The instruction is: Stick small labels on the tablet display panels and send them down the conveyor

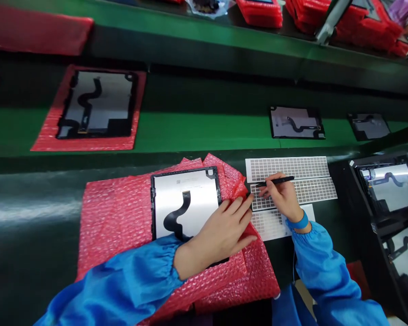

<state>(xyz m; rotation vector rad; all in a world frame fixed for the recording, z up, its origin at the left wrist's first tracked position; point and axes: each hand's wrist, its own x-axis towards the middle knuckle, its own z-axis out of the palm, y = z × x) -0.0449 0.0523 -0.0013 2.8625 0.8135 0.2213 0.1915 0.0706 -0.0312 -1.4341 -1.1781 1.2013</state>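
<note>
My left hand (221, 231) reaches across a display panel (200, 194), its fingers spread over the panel's right edge and the red bubble wrap (119, 217) beneath. The panel lies with its silver back up, and a black ribbon cable (175, 217) curves down it; my left sleeve and hand hide its lower part. My right hand (283, 197) is closed around slim black tweezers (280, 180), held like a pen. Their tips point left, over sheets of small grey stickers (314, 190) beside the bubble wrap. Whether the tips hold a sticker is too small to tell.
On the green strip behind lie a panel on red wrap (105, 104) and two more panels (297, 122) to the right. A black rack (363, 194) with panels stands at the right. Stacks of red-wrapped items (261, 13) sit on the upper shelf (177, 18).
</note>
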